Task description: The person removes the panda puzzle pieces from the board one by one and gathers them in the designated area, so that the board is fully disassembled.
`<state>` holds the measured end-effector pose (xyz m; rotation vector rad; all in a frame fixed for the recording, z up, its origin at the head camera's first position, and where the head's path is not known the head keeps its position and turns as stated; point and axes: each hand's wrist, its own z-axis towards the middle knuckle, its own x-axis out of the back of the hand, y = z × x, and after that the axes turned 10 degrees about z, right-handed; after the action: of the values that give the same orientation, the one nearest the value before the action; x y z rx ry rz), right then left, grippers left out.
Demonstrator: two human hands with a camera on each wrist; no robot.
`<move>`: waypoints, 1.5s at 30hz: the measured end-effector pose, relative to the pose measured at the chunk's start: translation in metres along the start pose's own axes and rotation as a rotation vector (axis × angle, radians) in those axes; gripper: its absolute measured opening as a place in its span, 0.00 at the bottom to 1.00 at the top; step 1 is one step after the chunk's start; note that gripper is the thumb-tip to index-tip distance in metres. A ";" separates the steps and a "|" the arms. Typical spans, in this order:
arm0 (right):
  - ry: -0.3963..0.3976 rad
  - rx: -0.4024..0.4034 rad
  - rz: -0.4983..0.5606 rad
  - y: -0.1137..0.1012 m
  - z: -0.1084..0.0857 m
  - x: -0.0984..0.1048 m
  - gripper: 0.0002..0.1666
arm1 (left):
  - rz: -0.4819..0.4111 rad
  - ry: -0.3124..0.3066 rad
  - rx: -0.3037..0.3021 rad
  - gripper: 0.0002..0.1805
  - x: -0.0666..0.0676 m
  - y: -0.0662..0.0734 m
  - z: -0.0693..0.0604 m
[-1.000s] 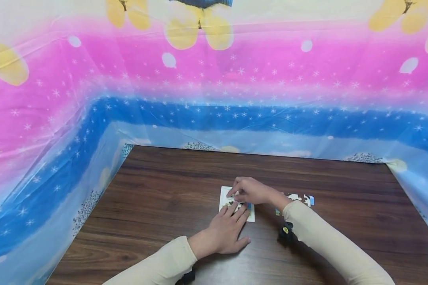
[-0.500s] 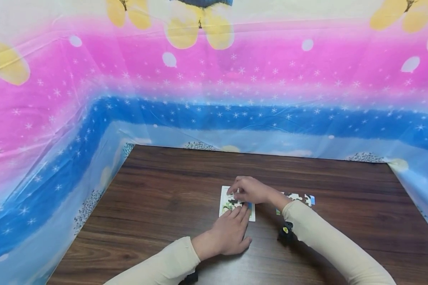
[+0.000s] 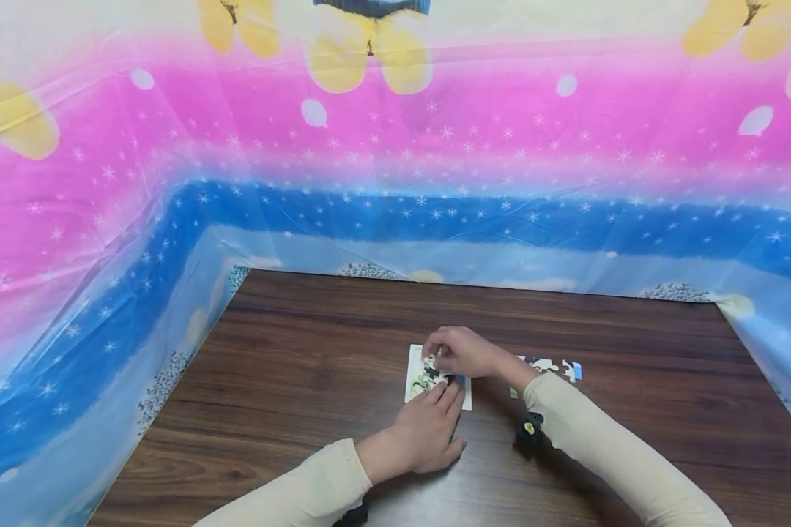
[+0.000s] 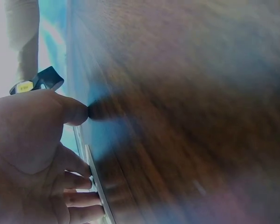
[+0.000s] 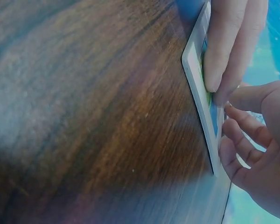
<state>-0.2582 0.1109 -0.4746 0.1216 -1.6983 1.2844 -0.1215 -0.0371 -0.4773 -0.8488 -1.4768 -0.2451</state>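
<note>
Lying beneath both hands [image 3: 430,435] [image 3: 469,353]: puzzle board [image 3: 414,361]

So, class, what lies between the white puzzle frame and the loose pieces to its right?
In the head view, the right hand hangs over part of that gap; on the near side, bare table separates the puzzle frame from the loose pieces.

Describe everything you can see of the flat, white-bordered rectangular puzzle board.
The flat, white-bordered rectangular puzzle board is thin and looks like card or plastic. It lies flat on the dark brown wood-grain table. Inside its border show green, blue, black and white patches with jigsaw outlines; the hands hide the rest. The bare left hand rests its extended fingers on the near part; the bare right hand curls over the far part, contact unclear.
</note>
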 end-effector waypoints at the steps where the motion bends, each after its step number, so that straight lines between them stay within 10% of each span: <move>1: 0.002 0.008 0.006 0.000 -0.001 0.001 0.09 | 0.002 0.007 0.000 0.41 0.000 0.000 0.000; 22: 0.094 -0.092 0.173 0.015 -0.034 0.028 0.04 | -0.088 -0.040 0.007 0.39 0.001 0.000 -0.004; 45: 0.256 -0.278 0.096 0.029 -0.135 0.073 0.08 | -0.183 0.022 0.003 0.37 -0.003 -0.006 -0.007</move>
<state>-0.2299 0.2621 -0.4444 -0.2799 -1.6549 1.0684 -0.1206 -0.0464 -0.4771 -0.7067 -1.5350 -0.3868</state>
